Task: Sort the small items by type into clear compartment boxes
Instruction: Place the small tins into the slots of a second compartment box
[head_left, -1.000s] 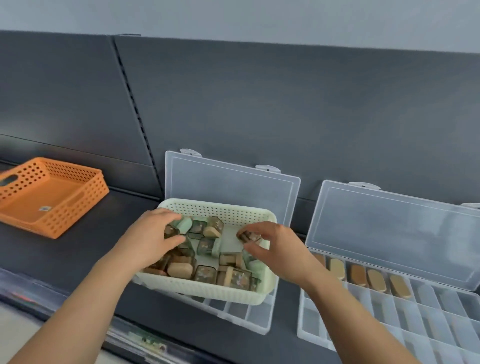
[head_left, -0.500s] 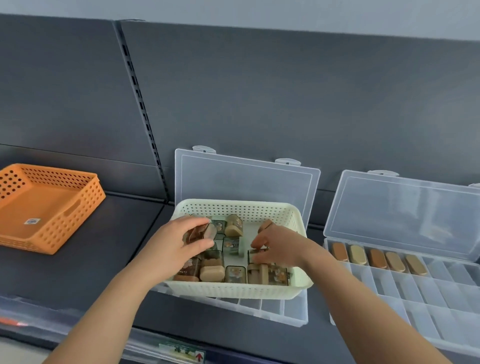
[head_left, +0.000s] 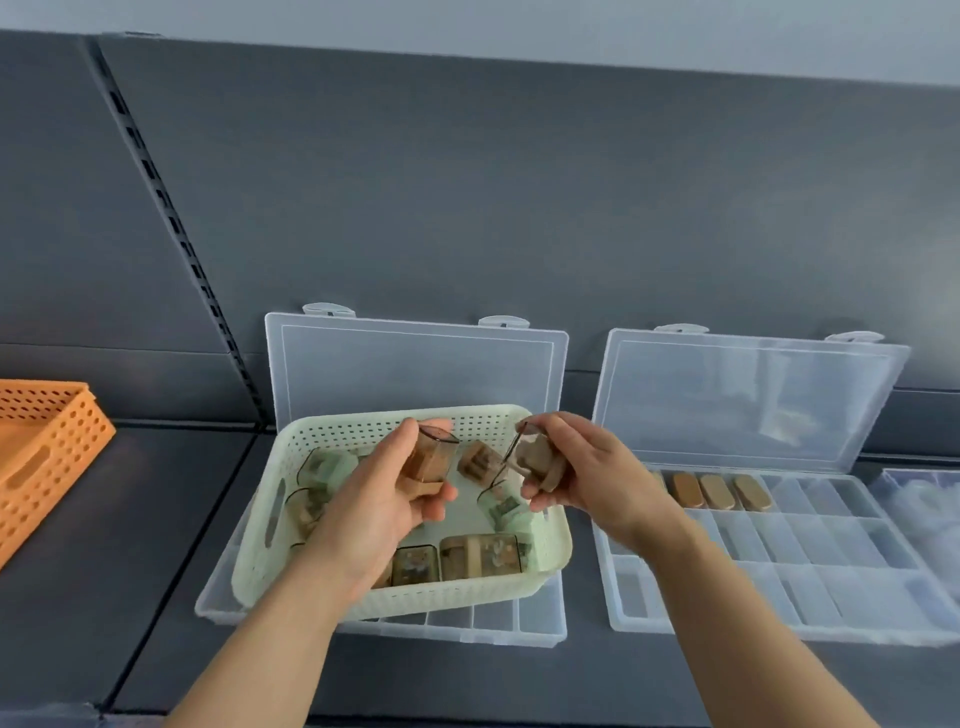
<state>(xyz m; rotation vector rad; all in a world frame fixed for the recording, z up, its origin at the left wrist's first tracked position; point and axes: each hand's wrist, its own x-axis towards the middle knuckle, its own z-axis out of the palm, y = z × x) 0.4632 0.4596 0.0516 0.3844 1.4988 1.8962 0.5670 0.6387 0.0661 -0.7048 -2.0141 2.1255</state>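
Thumb and fingers of left hand curled round brown-tinted case, held tilted, clear of everything below. Right hand, just beside the left and not touching it, pinching tan case between thumb and fingertips; thin clear cover standing up on the side nearer left hand.

Directly beneath both hands, pale green basket with perforated walls, holding loose cases: green ones under and left of left hand, brown ones nearer the wrists. Under the basket, middle compartment box, lid propped open beyond the fingertips; only front row of cells showing, below the wrists.

Right of right hand and lower, right compartment box, also open. Tan oblong pieces side by side in its far row, near the right wrist; remaining cells too hazy to read.

Far left of left hand, orange basket on dark shelf.
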